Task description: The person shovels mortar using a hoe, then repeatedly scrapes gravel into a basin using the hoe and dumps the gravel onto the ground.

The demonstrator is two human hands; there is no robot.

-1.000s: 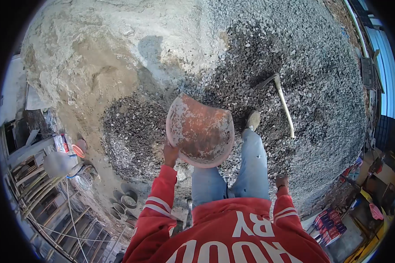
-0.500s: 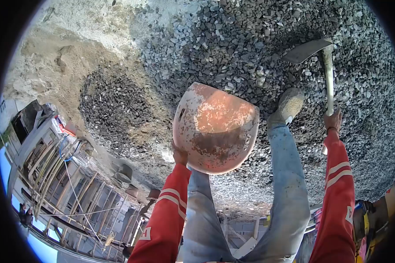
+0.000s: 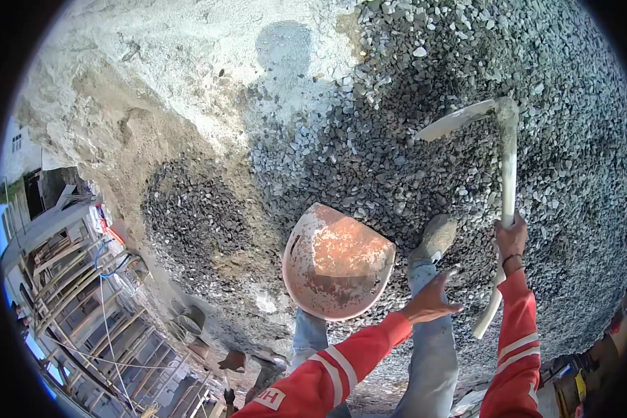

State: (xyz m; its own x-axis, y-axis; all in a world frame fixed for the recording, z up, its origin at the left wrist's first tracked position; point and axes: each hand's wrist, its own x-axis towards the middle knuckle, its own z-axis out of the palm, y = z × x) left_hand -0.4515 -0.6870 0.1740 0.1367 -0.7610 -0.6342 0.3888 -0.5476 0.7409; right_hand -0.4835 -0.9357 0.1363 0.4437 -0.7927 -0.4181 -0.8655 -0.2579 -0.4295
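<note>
My right hand (image 3: 512,240) is wrapped round the pale curved handle of a hoe (image 3: 508,153), whose broad metal blade points left above the gravel. My left hand (image 3: 428,301) reaches across in front of my leg with fingers apart and nothing in it; it is short of the hoe handle. On the gravel between my feet rests a worn, pinkish scoop-shaped pan (image 3: 341,261) with a flat front edge and slots in its sides. The pan looks bare inside, half in sunlight.
Grey gravel (image 3: 571,195) spreads over the right and middle. A small dark gravel pile (image 3: 195,202) lies on sandy ground to the left. My shoe (image 3: 439,235) stands right of the pan. Wooden poles and framing (image 3: 76,279) stand at lower left.
My left hand has let go of the pan's edge and moved right toward the hoe handle. The hoe has shifted slightly left and down in view, still in my right hand.
</note>
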